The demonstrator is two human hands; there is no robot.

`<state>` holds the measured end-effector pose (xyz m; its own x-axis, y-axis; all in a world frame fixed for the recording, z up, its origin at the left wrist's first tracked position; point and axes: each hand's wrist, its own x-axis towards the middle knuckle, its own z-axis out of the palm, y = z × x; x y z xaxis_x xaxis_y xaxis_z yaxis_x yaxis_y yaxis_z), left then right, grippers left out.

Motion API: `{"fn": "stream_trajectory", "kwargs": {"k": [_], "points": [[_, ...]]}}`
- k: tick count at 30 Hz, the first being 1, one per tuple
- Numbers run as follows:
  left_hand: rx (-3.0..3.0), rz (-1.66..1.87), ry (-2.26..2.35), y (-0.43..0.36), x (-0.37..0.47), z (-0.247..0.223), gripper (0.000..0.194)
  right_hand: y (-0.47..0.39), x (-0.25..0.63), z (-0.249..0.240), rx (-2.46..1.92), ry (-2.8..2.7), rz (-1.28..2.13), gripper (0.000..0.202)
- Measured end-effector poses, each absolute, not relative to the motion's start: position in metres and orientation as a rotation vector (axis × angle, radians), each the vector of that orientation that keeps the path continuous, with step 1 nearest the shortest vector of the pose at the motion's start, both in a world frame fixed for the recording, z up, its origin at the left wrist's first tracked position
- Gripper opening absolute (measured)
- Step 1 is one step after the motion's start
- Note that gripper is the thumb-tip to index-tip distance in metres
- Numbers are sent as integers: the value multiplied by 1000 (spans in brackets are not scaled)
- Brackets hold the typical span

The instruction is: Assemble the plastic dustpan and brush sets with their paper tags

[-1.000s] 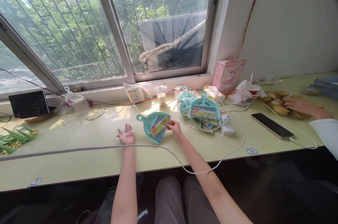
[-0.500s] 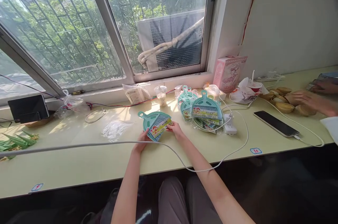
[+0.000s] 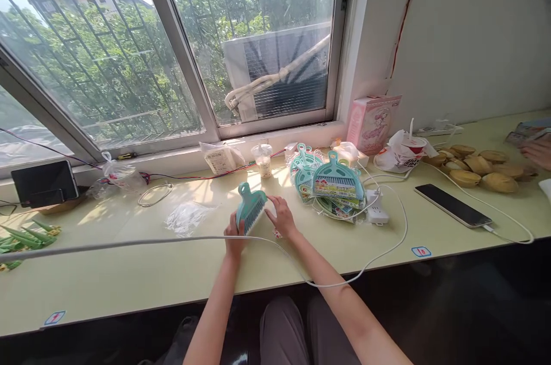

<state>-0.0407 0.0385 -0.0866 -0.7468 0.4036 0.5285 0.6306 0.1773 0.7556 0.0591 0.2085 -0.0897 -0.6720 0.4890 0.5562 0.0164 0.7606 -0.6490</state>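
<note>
A teal dustpan with a bristled brush (image 3: 251, 208) is held tilted over the table in front of me. My left hand (image 3: 235, 239) grips its lower left side. At its right side, my right hand (image 3: 282, 217) has its fingers bent, thumb and fingers apart, near the bristles; whether it touches them is unclear. A small red and white piece (image 3: 278, 233) lies under my right wrist. To the right, several wrapped teal dustpan sets (image 3: 333, 181) are piled up. Crumpled clear plastic (image 3: 187, 218) lies to the left.
A white cable (image 3: 172, 237) crosses before my wrists. A phone (image 3: 453, 206), power strip (image 3: 377, 210), pink box (image 3: 372, 124) and lidded cup (image 3: 263, 161) stand or lie around. Another person's hand (image 3: 538, 152) is at far right, beside wooden pieces (image 3: 498, 182).
The dustpan and brush have turned more upright, and the colourful label no longer shows on them. My right hand has opened from its pinch. The other person's hand has moved right, off the wooden pieces.
</note>
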Motion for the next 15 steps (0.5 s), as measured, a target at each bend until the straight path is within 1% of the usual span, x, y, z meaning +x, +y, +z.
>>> {"fn": "stream_trajectory", "kwargs": {"k": [3,6,10,15], "points": [[-1268,-1369,-2242,44,-30,-93,49,204,54,-93,-207,-2099,1018,59],[-1366,-1252,-2180,47,-30,-97,46,203,50,-96,-149,-2010,1192,66],[-1527,-1096,-1974,44,-37,-97,48,204,46,-100,-89,-1919,1453,83],[-1557,-946,-1729,39,-37,-93,51,204,45,-101,-127,-1804,1659,72]]}}
